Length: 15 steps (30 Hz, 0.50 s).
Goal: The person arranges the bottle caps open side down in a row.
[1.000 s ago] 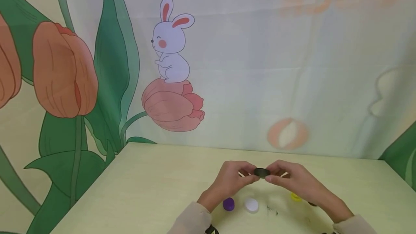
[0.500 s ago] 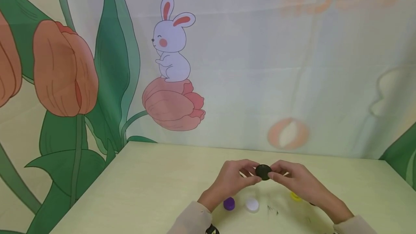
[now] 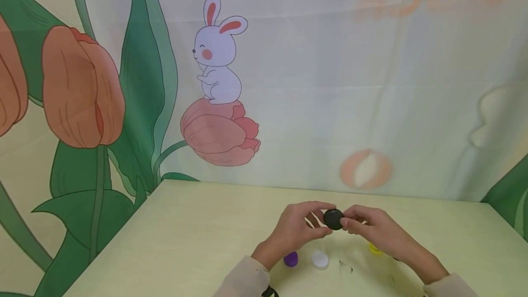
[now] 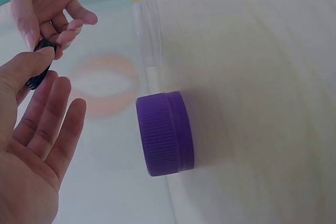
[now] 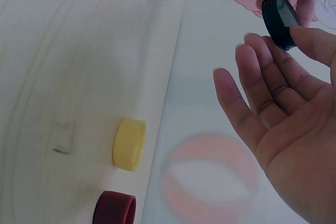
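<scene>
Pale fabric hangs behind the table, printed with a white rabbit sitting on a pink tulip, with larger orange tulips and green leaves at the left side. Above the tabletop, a person in light sleeves holds a round black cap between both hands, its flat face turned toward the head camera. The left hand grips it from one side, index finger along the upper edge and thumb at the lower. The right hand pinches the opposite edge between thumb and fingers. Below them, a purple cap with ribbed sides sits near the left wrist, and a white cap lies just beside it. Small dark marks show on the tabletop farther right. A yellow cap lies under the right hand, partly hidden in the head view; the right wrist view shows a dark red cap near it.
</scene>
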{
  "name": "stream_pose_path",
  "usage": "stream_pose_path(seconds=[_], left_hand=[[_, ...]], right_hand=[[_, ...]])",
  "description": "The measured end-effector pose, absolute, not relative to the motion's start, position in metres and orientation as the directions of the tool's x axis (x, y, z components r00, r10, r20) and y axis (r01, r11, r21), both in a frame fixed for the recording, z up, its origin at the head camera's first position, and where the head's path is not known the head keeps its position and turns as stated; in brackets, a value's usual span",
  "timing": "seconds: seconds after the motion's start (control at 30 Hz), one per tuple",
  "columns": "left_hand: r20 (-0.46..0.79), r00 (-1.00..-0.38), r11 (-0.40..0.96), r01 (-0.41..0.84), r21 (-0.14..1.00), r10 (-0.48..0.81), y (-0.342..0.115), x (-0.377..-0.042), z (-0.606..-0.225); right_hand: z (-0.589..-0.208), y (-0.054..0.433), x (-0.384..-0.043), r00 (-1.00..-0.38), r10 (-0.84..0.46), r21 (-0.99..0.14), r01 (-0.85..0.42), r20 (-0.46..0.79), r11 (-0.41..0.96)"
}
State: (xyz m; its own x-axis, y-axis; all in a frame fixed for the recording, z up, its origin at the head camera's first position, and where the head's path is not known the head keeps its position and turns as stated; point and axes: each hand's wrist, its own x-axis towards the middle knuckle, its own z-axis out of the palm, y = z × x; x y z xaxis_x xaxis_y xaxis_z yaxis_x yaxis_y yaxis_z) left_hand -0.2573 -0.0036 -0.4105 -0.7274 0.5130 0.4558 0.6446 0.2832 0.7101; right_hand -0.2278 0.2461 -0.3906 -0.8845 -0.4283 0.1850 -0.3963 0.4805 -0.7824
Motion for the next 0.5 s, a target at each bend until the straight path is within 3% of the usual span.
stream_pose_path(seconds=[0.2,0.5], left_hand=[[0.451,-0.728,0.289,0.644,0.709,0.516,-0.0042,-0.2562,-0.41],[0.408,-0.764,0.292,0.592,0.751,0.499,-0.0044,-0.256,-0.4102]], right_hand=[[-0.3882,0.2457,-0.2261,-0.887,-0.424,-0.779,-0.395,0.183,0.488],[-0.3871,0.244,-0.2258,-0.85,-0.453,-0.724,-0.488,0.268,0.487]])
